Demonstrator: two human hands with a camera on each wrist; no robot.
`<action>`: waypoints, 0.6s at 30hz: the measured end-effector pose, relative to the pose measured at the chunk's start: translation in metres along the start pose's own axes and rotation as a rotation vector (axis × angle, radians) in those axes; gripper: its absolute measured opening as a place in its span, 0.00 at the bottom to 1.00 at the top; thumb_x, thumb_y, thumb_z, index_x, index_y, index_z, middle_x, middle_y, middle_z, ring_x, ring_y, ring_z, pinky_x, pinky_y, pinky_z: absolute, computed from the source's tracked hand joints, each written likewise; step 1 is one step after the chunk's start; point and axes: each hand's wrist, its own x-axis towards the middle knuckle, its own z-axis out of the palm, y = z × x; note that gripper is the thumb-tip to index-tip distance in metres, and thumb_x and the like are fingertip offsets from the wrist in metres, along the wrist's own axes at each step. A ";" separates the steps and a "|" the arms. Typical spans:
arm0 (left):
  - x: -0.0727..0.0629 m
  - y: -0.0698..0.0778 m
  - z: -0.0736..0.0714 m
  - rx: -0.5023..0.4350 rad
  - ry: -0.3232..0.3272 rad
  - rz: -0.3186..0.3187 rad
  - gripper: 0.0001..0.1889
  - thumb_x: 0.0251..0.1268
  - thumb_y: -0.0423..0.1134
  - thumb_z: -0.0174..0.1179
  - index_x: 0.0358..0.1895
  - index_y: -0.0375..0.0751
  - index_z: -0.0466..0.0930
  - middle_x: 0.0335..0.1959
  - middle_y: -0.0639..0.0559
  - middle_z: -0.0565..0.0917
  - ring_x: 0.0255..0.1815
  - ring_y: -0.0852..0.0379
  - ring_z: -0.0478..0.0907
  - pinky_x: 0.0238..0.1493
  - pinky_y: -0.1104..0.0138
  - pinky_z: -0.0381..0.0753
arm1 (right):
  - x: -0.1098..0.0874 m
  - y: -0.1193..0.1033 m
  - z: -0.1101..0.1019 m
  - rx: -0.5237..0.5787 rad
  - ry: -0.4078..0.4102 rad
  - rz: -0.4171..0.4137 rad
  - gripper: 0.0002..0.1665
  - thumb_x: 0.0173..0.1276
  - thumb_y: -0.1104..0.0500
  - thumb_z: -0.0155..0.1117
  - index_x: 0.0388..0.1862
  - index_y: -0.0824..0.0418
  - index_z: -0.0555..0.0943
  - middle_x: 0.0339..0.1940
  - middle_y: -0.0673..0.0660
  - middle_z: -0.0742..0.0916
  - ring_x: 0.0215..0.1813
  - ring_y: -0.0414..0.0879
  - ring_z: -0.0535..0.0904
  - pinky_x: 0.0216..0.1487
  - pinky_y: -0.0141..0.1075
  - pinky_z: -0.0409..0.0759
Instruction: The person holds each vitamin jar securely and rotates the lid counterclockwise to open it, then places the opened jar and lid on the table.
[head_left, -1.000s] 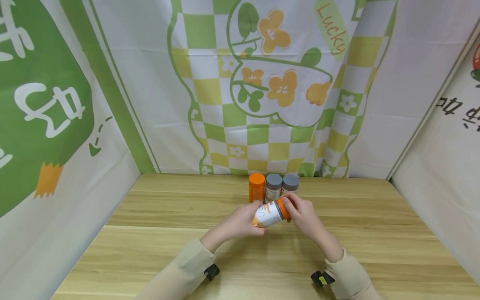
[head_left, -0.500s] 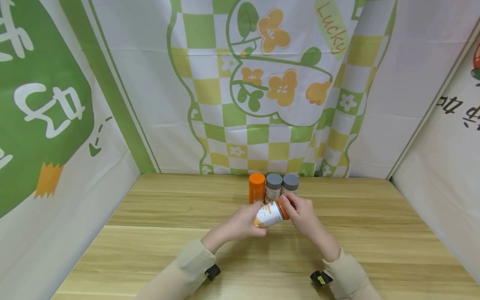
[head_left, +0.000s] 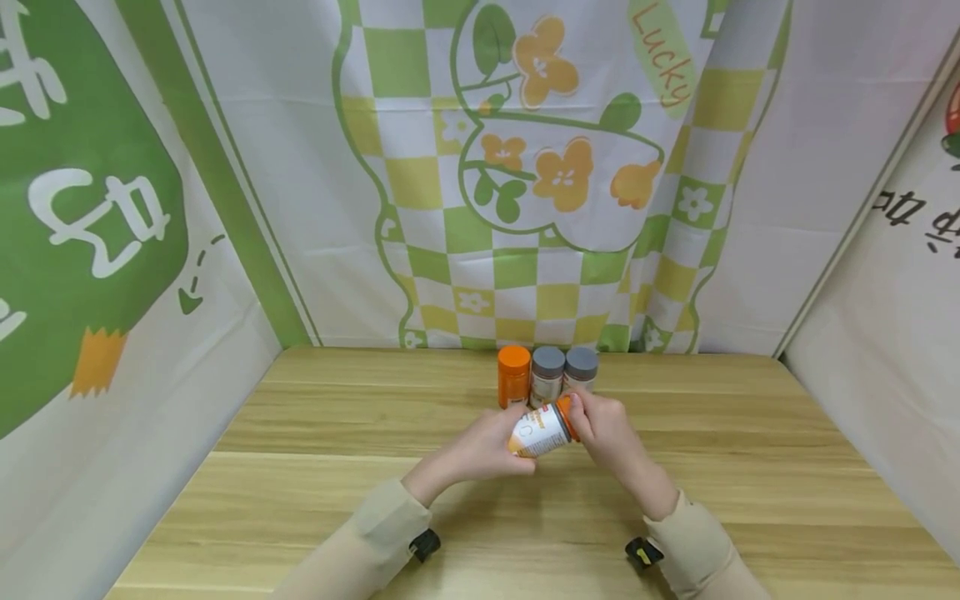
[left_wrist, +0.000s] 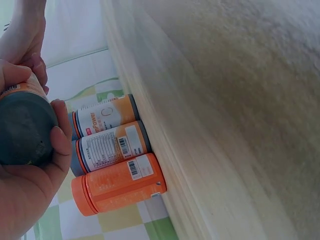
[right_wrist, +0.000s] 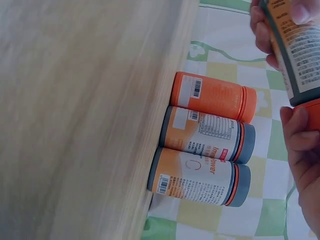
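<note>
A white and orange supplement bottle (head_left: 538, 432) is tilted in mid-air above the table, its orange cap (head_left: 566, 417) pointing right. My left hand (head_left: 480, 447) grips its body from the left, and the dark grey base (left_wrist: 25, 130) faces the left wrist view. On the cap, the fingers and thumb of my right hand (head_left: 611, 431) hold from the right. The right wrist view has the bottle's printed label (right_wrist: 306, 50) and the right hand below it near the orange cap. Part of the cap is hidden by the fingers.
Behind the hands stand an orange bottle (head_left: 513, 377) and two grey-capped bottles, one in the middle (head_left: 547, 373) and one at the right (head_left: 581, 367), side by side. They are upright near the back of the wooden table (head_left: 337, 500). A patterned curtain (head_left: 480, 275) hangs behind.
My right hand has turned slightly, and its fingers have shifted round the orange cap. The bottle and my left hand stay in nearly the same place.
</note>
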 end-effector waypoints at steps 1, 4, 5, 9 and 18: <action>0.000 0.000 0.000 -0.004 -0.001 0.001 0.26 0.44 0.42 0.68 0.50 0.44 0.71 0.33 0.58 0.80 0.26 0.67 0.74 0.26 0.74 0.75 | 0.000 0.000 0.000 -0.014 0.008 -0.017 0.09 0.65 0.65 0.49 0.28 0.61 0.76 0.16 0.50 0.77 0.18 0.36 0.68 0.17 0.26 0.67; 0.000 0.001 0.000 -0.016 -0.001 0.003 0.26 0.43 0.43 0.68 0.49 0.45 0.71 0.33 0.58 0.80 0.26 0.67 0.74 0.26 0.74 0.75 | -0.001 0.001 -0.001 -0.034 0.018 -0.051 0.10 0.65 0.66 0.47 0.31 0.63 0.77 0.19 0.52 0.79 0.20 0.39 0.71 0.19 0.28 0.70; 0.000 0.001 0.000 -0.023 -0.002 0.001 0.26 0.43 0.42 0.68 0.49 0.45 0.72 0.33 0.58 0.80 0.26 0.67 0.75 0.26 0.74 0.75 | -0.001 0.001 -0.001 -0.031 0.014 -0.055 0.10 0.65 0.66 0.46 0.32 0.63 0.77 0.19 0.52 0.80 0.21 0.39 0.72 0.20 0.27 0.70; 0.000 0.000 -0.001 -0.042 -0.013 0.000 0.25 0.44 0.41 0.68 0.49 0.46 0.72 0.33 0.59 0.80 0.27 0.67 0.75 0.26 0.73 0.76 | -0.001 0.001 -0.001 -0.012 0.002 -0.065 0.09 0.65 0.66 0.46 0.33 0.63 0.77 0.19 0.51 0.79 0.20 0.38 0.71 0.19 0.25 0.70; 0.002 -0.001 -0.002 -0.180 -0.086 0.012 0.23 0.45 0.39 0.68 0.48 0.46 0.74 0.34 0.58 0.79 0.29 0.65 0.75 0.29 0.71 0.78 | 0.001 0.001 -0.006 -0.012 0.053 -0.231 0.16 0.70 0.62 0.39 0.35 0.65 0.76 0.23 0.55 0.82 0.22 0.40 0.76 0.21 0.28 0.74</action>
